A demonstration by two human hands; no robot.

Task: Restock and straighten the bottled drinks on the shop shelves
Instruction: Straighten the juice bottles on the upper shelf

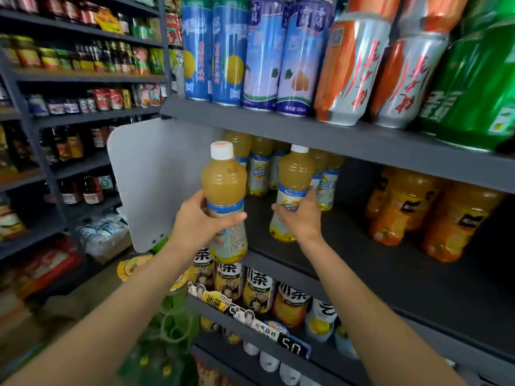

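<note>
Setting: shop aisle of dark metal shelving, packed with drinks on several levels.
Held bottle: pale juice bottle (224,201) with a white cap, upright in the air just before the front left corner of the middle shelf (390,263), beside the white end panel (156,176); it looks like stock waiting to go in.
Left hand: left hand (199,222) grips this bottle at its waist, fingers curled round the label and thumb across the front, so the bottle stays upright and ready.
Shelf bottle: second juice bottle (292,190) of the same kind stands on the middle shelf near its left end, at the front of the row.
Right hand: right hand (302,218) holds it low on the label, fingers wrapped behind and thumb on the near side; judged, it is being seated or squared up in line.
Row behind: more of the same juice bottles (259,168) stand toward the back left of the shelf, so the new ones fill the front.
Neighbours: orange drink bottles (418,207) sit toward the right end of that shelf, well apart, with bare shelf floor between.
Above: tall cans (278,57) line the upper shelf's front edge.
Below: tea bottles (250,285) crowd the lower shelf behind price tags (289,345).
</note>
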